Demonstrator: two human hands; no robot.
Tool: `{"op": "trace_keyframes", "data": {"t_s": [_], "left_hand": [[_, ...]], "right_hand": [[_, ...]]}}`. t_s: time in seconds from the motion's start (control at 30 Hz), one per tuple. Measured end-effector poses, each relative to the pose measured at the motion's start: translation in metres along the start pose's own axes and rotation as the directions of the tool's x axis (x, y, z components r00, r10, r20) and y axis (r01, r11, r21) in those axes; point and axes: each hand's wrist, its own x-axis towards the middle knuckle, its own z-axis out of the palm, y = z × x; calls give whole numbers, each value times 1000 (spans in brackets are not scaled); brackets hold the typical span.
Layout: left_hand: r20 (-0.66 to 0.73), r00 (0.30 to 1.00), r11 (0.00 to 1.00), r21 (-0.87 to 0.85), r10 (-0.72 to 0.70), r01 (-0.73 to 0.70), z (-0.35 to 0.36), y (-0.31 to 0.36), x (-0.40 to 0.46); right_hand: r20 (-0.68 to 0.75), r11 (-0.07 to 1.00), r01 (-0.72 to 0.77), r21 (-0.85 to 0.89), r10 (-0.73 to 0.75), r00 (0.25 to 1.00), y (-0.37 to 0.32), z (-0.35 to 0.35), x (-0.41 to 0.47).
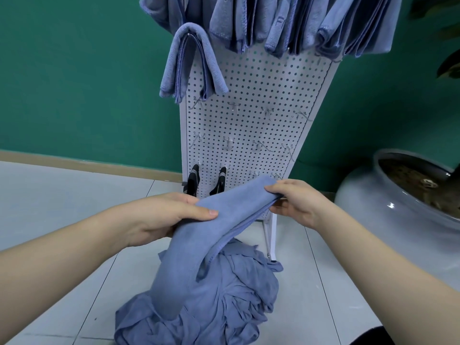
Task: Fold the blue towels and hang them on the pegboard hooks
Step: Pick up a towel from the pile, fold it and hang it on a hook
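1. Head view: you hold one blue towel (224, 207) up in front of the lower part of the white pegboard (251, 100), stretched between both hands.
2. Your left hand (171, 211) grips the towel's near end, thumb lying flat on top of the cloth and the fingers (179, 226) curled underneath it.
3. Your right hand (296, 200) pinches the towel's far end just in front of the pegboard's foot, fingers closed over the top edge and thumb below.
4. From your left hand the towel drapes down onto the heap of loose blue towels (219, 305) lying on the tiled floor (62, 195) directly in front of the pegboard.
5. On the pegboard's upper left a folded towel (189, 63) hangs over a hook; above it a row of hung towels (286, 23) runs across the top of the pegboard.
6. Bare metal hooks (229, 141) stand in rows across the middle of the pegboard.
7. Two black items (207, 180) hang on the pegboard's lowest row, left of your right hand; what they are you cannot tell.
8. A large grey planter (388, 202) stands on the floor to the right of the pegboard, a green wall (74, 83) behind it.
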Motion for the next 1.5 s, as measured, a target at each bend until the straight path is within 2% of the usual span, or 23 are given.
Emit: {"op": "trace_keyframes", "data": {"t_s": [0.1,0.17,0.23,0.3,0.4,0.43,0.5,0.6,0.73,0.8,0.97,1.1,1.17,1.23,1.27,1.33,1.37,1.4,1.5], "left_hand": [[6,996,996,-27,84,-83,0,2,-2],[-8,990,988,-58,140,-141,-3,3,-2],[-19,981,976,-95,194,-195,-6,3,-2],[-22,969,960,-129,246,-247,-9,5,-4],[-35,948,936,-149,318,-319,-12,7,-6],[-45,941,928,-155,335,-338,-13,7,-6],[-51,931,916,-168,362,-365,-15,10,-6],[-31,920,899,-204,390,-388,-16,13,-8],[-67,904,875,-229,423,-426,-14,14,-10],[-77,897,871,-214,436,-442,-14,16,-12],[-169,893,888,-138,416,-439,-15,14,-10],[-56,911,888,-206,408,-411,-4,14,-13],[-37,903,894,-127,428,-429,1,15,-14],[-158,860,873,32,485,-487,7,20,-13],[-264,795,837,157,547,-524,11,25,-12],[-403,592,715,441,698,-543,22,38,-10],[-407,510,649,546,758,-530,27,46,-10],[-390,470,605,607,792,-516,32,55,-10],[-352,459,564,656,816,-501,43,82,-10]], "right_hand": [[-2,998,25,-51,-26,1000,0,3,-1],[-47,970,79,-229,-92,995,2,6,-2],[-70,860,197,-470,-259,963,1,11,-8],[80,724,386,-572,-419,905,-4,19,-23],[414,550,621,-558,-465,783,-8,38,-50],[468,517,660,-545,-465,751,-6,46,-59],[490,511,708,-488,-511,706,-3,60,-70],[407,523,752,-402,-634,658,2,76,-68],[291,443,799,-406,-766,573,0,80,-65],[237,447,801,-399,-793,561,-2,82,-68],[88,484,756,-440,-815,573,-10,86,-75],[-65,603,693,-395,-771,634,-21,79,-78],[-138,644,664,-380,-749,648,-29,75,-79],[-222,665,646,-376,-741,633,-39,72,-82],[-265,677,636,-370,-733,627,-46,71,-84],[-337,699,618,-360,-715,613,-59,68,-86],[-360,701,616,-359,-713,602,-66,66,-87],[-378,700,616,-360,-714,590,-73,65,-88],[-382,693,612,-382,-721,578,-98,59,-94]]}}
